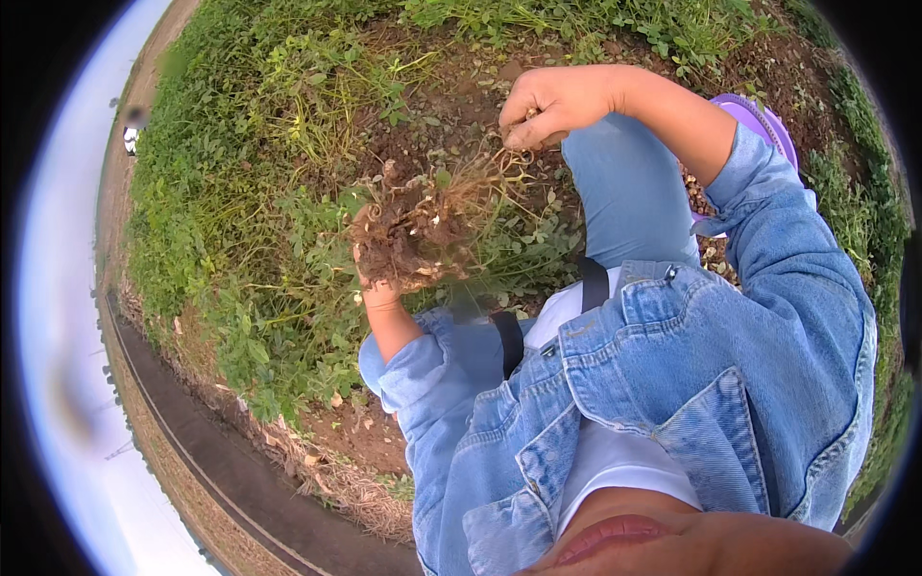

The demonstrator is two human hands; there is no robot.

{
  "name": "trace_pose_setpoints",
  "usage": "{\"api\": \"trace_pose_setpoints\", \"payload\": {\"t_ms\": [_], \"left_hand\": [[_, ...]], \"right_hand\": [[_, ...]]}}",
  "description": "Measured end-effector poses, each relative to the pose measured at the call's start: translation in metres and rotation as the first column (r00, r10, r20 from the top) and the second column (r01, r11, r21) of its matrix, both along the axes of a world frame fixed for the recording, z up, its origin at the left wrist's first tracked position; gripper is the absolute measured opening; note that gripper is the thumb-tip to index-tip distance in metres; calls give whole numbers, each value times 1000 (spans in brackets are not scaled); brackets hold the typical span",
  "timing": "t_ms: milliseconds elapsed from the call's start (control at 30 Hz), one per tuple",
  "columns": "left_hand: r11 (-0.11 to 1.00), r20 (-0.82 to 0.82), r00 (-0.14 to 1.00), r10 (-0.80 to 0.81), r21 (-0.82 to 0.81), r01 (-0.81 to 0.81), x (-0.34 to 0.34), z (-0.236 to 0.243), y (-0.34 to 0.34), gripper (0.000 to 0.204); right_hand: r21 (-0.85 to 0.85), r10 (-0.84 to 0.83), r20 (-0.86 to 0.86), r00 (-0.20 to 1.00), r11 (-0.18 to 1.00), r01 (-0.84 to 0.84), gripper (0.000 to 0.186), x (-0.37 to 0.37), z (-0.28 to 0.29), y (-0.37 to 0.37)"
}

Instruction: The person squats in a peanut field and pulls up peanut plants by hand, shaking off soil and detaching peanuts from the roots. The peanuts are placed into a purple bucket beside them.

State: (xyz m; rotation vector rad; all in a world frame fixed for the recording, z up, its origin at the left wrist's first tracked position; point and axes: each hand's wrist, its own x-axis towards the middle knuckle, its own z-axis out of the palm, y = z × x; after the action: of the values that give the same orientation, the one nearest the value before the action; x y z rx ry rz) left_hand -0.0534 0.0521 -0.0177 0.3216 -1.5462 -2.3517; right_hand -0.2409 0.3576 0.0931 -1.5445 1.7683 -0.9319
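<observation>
Green leafy plants (230, 192) are filling the upper and left parts of the frame. The person's denim jacket (672, 355) is spreading across the lower right. A purple container (749, 113) is showing partly behind the right arm, at the upper right. Left of centre, a soil-caked root clump (413, 230) is resting in the left hand (378, 290), whose fingers it is mostly hiding. At upper centre, the right hand (557, 101) is pinching a small pale piece (531, 113) between narrowed fingers, just above trailing roots.
</observation>
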Motion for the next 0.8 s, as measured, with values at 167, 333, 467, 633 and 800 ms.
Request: {"api": "trace_pose_setpoints", "payload": {"t_ms": [167,333,467,633,800], "left_hand": [[1000,-1,1000,4,-14,-4,-6,1,5,41],[1000,15,1000,-8,-24,8,-5,-2,11,42],[999,30,1000,-2,-32,3,-3,1,11,43],[999,31,999,-9,-50,10,-4,2,12,43],[997,17,1000,-26,-66,27,-3,-1,13,44]], "right_hand": [[-236,231,855,464,971,-46,47,4,-10,51],[-126,-578,563,591,647,752,38,-17,-4,140],[254,-844,-292,450,385,887,55,-34,-40,251],[183,-709,-647,282,215,959,54,-48,-96,311],[13,-908,70,414,416,909,28,-30,-12,159]]}}
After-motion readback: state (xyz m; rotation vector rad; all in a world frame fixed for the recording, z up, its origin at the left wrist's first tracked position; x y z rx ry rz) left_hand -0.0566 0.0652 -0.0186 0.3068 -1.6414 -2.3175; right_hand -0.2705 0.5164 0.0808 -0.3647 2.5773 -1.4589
